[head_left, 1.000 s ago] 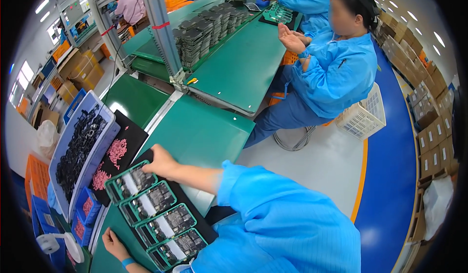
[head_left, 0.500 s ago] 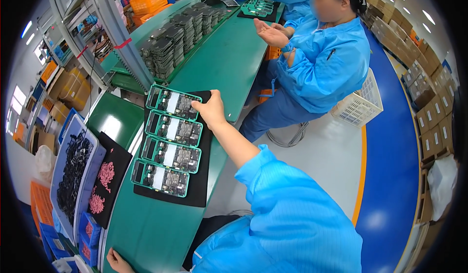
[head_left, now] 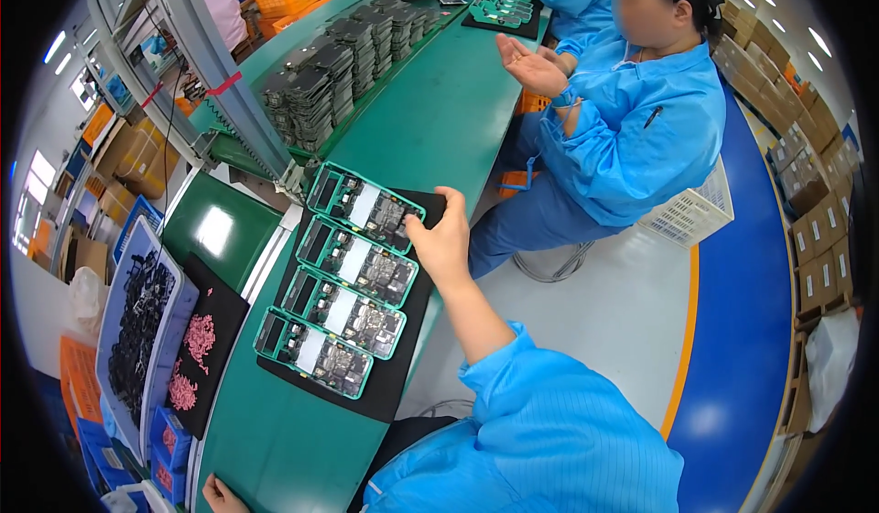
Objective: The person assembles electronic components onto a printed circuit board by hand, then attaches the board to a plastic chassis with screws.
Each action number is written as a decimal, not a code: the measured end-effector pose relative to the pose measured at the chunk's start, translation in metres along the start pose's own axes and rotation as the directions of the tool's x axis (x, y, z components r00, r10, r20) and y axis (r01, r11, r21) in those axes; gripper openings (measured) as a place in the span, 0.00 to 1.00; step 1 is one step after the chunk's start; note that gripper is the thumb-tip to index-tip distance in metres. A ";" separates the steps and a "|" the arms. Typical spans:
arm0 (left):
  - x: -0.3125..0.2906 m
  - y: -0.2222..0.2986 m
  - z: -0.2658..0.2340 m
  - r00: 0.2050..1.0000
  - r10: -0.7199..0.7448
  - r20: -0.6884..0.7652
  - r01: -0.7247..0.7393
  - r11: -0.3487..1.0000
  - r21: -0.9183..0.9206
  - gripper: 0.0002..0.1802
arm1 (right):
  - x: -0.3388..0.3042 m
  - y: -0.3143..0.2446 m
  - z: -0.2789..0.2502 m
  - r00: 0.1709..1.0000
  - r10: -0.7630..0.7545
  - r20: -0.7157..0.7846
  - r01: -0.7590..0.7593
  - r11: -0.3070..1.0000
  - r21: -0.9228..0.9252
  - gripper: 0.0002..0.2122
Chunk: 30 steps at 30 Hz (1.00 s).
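My right hand (head_left: 443,238) is at the far right corner of a black mat (head_left: 375,403). Its thumb lies by the end of the farthest green-framed phone assembly (head_left: 366,206), and its fingers curl over the mat's edge. Several such assemblies with exposed circuit boards and a pale strip across each lie in a slanting row on the mat, including the nearest one (head_left: 311,353). My left hand (head_left: 222,495) rests at the table's near left edge, partly cut off by the picture's lower rim. Its visible fingers are apart and hold nothing.
Stacks of dark phone parts (head_left: 311,96) stand along the far left of the green table (head_left: 265,440). A bin of black parts (head_left: 188,298) and pink pieces (head_left: 199,339) lie left. A co-worker in blue (head_left: 632,128) sits at right, palm raised. Farther off are more green frames (head_left: 504,5).
The mat and its row of phone assemblies have shifted right and turned slightly clockwise, with my right hand at its corner. My left hand stays near the table edge. The view has shifted slightly.
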State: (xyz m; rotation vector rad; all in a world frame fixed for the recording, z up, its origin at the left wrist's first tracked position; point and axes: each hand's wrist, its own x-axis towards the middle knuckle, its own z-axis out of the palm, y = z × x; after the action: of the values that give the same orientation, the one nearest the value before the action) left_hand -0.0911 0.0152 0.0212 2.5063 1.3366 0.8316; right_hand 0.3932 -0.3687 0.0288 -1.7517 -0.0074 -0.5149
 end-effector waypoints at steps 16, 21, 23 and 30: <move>0.006 -0.002 0.006 1.000 0.012 -0.010 -0.012 1.000 0.026 0.15 | 0.292 0.060 -0.064 0.942 0.327 0.081 -0.096 0.028 0.995 0.23; 0.001 -0.008 0.001 0.999 -0.012 -0.044 0.014 0.999 0.044 0.16 | 0.250 0.061 -0.047 0.935 0.354 -0.036 -0.015 0.142 0.990 0.17; 0.002 -0.005 0.002 0.999 -0.017 -0.040 0.019 0.998 0.052 0.15 | 0.225 0.065 -0.057 0.984 0.175 -0.043 -0.023 0.361 0.932 0.17; 0.007 -0.017 0.004 1.000 -0.012 -0.020 0.014 0.994 0.105 0.14 | 0.108 0.059 -0.069 0.991 0.063 0.116 -0.131 0.407 0.904 0.23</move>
State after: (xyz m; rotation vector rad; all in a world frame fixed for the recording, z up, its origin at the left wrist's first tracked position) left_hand -0.0974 0.0310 0.0140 2.5713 1.4373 0.8048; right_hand 0.4841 -0.4772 0.0215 -0.6387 -0.2014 -0.2574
